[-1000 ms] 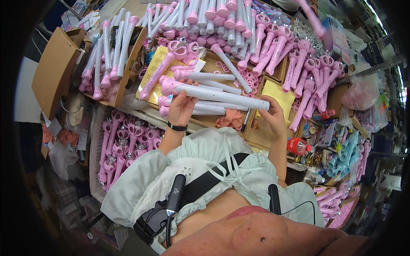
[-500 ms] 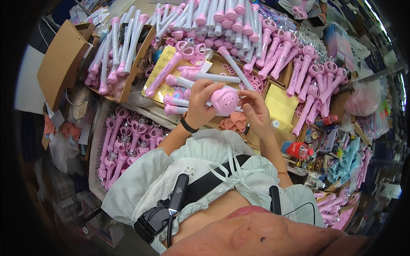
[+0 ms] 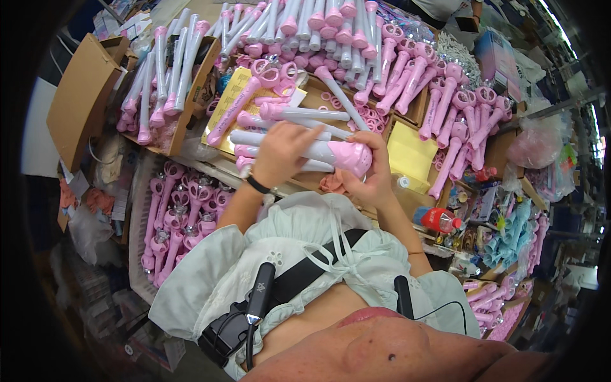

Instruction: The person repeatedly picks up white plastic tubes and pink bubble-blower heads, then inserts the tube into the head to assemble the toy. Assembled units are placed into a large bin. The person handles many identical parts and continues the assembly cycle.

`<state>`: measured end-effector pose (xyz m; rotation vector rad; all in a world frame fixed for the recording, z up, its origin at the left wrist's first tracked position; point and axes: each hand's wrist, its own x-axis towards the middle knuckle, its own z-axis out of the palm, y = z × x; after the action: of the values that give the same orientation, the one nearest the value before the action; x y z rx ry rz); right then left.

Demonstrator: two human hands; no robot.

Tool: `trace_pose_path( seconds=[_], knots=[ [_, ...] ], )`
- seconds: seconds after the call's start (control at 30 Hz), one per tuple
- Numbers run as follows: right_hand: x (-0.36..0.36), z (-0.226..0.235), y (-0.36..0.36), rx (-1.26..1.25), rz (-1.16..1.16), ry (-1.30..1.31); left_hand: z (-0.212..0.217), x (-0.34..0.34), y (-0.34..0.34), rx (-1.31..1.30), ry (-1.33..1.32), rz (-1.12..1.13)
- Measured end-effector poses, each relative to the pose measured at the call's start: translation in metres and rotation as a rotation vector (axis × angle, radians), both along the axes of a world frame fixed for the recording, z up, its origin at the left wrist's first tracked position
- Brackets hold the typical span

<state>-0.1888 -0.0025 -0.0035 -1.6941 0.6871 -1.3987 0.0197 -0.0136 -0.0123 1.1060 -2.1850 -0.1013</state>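
A white-tubed toy wand (image 3: 319, 152) lies sideways between my hands, its wide pink perforated end pointing right. My right hand (image 3: 377, 170) is closed around that pink end, with thumb below and fingers on the far side. On the white tube, my left hand (image 3: 278, 156) is closed with its fingers reaching over it; its palm side is hidden. Just beyond my hands, more white-tubed wands (image 3: 312, 113) with pink ends lie on the table. A finished-looking pink wand (image 3: 235, 111) with a ring-shaped top rests on a yellow printed sheet (image 3: 219, 127).
White-tubed wands fill a cardboard box (image 3: 194, 118) at left and a heap (image 3: 318, 28) at the back. Pink wands stand in a white crate (image 3: 141, 210) at lower left and are piled (image 3: 458, 108) at right. A red-labelled bottle (image 3: 439, 219) lies beside a yellow pad (image 3: 410, 156).
The wand has turned from its perforated end facing me to lying sideways, that end rightward. My left hand has slid left along the tube; my right hand has closed on the pink end.
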Motion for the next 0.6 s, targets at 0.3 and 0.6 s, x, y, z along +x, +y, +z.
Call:
trace_pose_path(
  seconds=[0.3,0.6],
  knots=[
    [-0.008,0.019,0.010,0.123,0.053,0.081,-0.026,-0.003,0.009,0.368,0.267,-0.221],
    [-0.008,0.036,0.010,0.136,0.032,0.193,-0.034,-0.006,0.007,0.421,0.299,-0.218]
  ],
)
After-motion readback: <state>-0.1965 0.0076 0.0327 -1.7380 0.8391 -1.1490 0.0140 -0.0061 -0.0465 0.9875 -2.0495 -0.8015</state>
